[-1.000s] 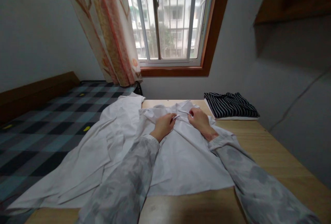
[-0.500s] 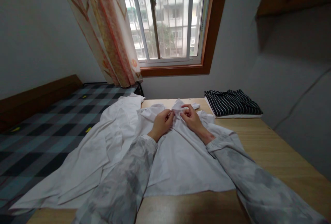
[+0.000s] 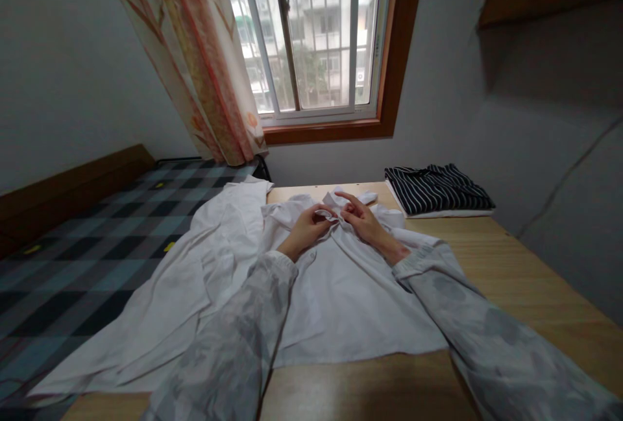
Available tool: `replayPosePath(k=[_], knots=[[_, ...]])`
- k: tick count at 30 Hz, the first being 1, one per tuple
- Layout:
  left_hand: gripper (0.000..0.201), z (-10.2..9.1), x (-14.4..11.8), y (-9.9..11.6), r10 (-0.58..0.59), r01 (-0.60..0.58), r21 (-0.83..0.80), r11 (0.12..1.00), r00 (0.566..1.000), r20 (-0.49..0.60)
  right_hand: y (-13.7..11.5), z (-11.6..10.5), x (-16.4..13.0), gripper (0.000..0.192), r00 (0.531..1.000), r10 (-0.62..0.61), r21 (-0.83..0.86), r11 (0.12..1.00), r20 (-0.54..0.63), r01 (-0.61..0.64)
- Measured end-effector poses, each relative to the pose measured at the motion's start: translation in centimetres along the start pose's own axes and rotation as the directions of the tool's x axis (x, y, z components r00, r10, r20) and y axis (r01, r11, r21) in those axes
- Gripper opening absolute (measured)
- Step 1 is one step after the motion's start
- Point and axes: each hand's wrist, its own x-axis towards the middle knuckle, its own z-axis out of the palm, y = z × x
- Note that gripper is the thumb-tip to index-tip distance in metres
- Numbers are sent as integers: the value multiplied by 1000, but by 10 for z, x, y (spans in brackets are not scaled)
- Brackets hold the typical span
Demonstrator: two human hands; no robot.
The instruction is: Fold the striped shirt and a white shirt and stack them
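A white shirt (image 3: 350, 298) lies spread on the wooden table, its hem toward me and its collar end at the far side. Near the collar, my left hand (image 3: 311, 226) pinches a fold of the front edge. My right hand (image 3: 363, 221) grips the fabric just beside it, thumb and lower fingers closed and the index finger raised. Whether a button sits between the fingertips is too small to make out. Left of this shirt, a second white garment (image 3: 214, 265) lies loosely across the table's edge and the bed.
Folded black-and-white striped clothing (image 3: 438, 189) rests on a white piece at the table's back right. The wooden table (image 3: 511, 272) meets a bed with a checked cover (image 3: 97, 233) on the left. A curtain (image 3: 195, 64) hangs by the window (image 3: 311, 38).
My left hand has turned slightly and its fingers have moved right, lifting a fold of the shirt's edge. My right index finger is stretched out more. The view has shifted a little.
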Motion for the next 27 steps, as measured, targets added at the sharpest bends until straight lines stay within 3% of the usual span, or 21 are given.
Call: replayPosePath(k=[6,14,20,27], knots=[[40,3,-4,-3,19,-14,121,993,999,-41,1,0,-1,29,994,-101,-125,987,46,106],[39,-4,-1,2,-73,74,46,996,997,-38,-8,1,-5,25,995,-99,-254,962,5,97],[40,-9,4,-5,-155,150,-112,982,987,-38,-13,-7,-7,22,996,-84,-309,947,13,84],[49,-7,2,-2,-126,125,-34,992,992,-26,-14,-20,-5,13,995,-100,-508,857,8,90]])
